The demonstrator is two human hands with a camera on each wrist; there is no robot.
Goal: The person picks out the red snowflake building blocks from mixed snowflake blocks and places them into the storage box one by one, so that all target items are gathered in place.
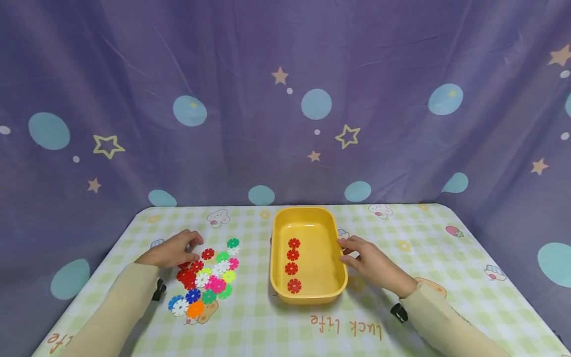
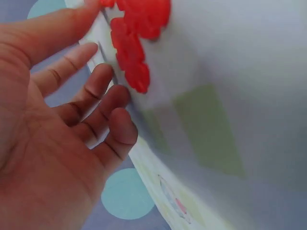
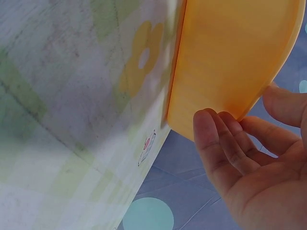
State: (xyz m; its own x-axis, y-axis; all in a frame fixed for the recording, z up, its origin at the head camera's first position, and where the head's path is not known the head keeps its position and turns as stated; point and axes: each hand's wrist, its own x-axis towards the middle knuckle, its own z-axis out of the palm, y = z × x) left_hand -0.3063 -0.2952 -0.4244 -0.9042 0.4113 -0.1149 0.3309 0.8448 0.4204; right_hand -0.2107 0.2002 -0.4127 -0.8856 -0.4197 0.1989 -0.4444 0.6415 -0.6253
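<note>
Left hand [image 1: 176, 249]: fingers loosely bent, thumb and forefinger parted; nothing shows in its grasp. Its thumb tip lies close to the red discs [image 1: 187, 277], whether in contact cannot be told; most of these form a pile just on the body side of the hand. A single red disc lies just right of the thumb. Farther out to the right and toward the body spread white, green, pink, yellow, blue and orange discs [image 1: 216, 284], partly overlapping.

Right hand [image 1: 368, 260]: fingers bent at the side of the yellow tray [image 1: 318, 258], holding its rim. The tray stands to the left of this hand; across its floor, along the far side from the hand, four red discs [image 1: 291, 268] form a row. Beneath everything lies a checked cloth [image 1: 254, 277]; beyond both hands hangs a purple curtain [image 1: 250, 99].
</note>
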